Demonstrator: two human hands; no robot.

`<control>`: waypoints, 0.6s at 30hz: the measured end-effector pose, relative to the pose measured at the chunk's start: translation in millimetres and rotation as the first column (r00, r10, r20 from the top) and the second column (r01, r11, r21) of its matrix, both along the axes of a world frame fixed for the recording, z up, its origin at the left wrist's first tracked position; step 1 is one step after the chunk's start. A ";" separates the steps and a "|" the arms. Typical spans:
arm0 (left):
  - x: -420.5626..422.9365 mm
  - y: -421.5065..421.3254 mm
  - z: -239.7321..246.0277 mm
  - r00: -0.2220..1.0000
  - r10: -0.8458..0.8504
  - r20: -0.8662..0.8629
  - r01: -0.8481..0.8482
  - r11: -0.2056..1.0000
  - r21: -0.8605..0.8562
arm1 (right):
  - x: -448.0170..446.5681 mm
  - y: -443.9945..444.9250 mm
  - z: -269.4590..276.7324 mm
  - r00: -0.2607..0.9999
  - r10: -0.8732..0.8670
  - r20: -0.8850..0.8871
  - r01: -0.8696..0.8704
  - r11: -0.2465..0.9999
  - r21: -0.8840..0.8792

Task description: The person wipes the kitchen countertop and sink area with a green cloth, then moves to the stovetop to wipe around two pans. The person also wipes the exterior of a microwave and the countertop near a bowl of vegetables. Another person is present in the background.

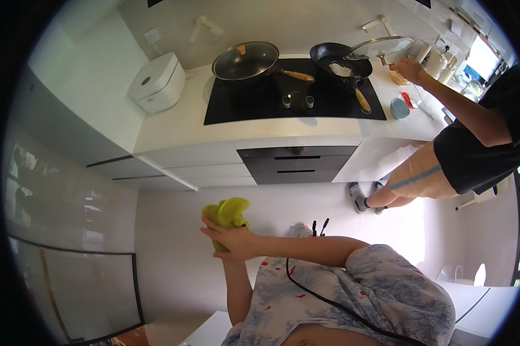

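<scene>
A crumpled yellow-green cloth [232,212] is held up in front of my body, above the floor. My right hand [235,243] grips it from the near side, fingers spread across its folds. From below, my left forearm [237,285] rises to the same spot. My left hand is hidden behind the right hand and the cloth, so its grip does not show.
Ahead, a black hob [260,101] bears a lidded pan [245,65] and an uncovered pan [341,56] with white food. A co-worker's hand [409,70] lifts a glass lid [379,46]. A white rice cooker [158,82] and a blue bowl [399,108] flank the hob.
</scene>
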State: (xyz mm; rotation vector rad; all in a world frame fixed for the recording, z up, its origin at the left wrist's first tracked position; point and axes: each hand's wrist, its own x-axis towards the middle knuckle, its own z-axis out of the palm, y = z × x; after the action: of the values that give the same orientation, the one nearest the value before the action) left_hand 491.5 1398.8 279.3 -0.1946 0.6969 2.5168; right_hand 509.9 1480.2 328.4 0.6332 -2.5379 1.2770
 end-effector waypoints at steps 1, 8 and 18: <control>-8.0 4.2 -1.0 1.000 -0.018 0.016 0.017 1.000 0.012 | -0.9 7.1 2.2 0.993 0.055 0.108 -0.050 0.998 -0.048; -104.3 46.7 43.0 0.991 -0.112 -0.078 0.120 0.988 0.096 | -42.3 79.8 24.3 0.823 0.164 0.544 0.093 0.906 -0.413; -174.6 105.1 -6.3 0.566 -0.822 0.059 0.784 0.515 -0.345 | -120.1 190.9 1.1 0.508 0.093 0.856 -0.020 0.995 -0.096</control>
State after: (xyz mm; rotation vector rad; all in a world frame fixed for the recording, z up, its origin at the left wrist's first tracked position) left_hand 316.9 1504.0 273.0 0.1488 0.9809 1.4846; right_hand 389.8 1671.1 329.4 -0.0179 -3.1872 2.1133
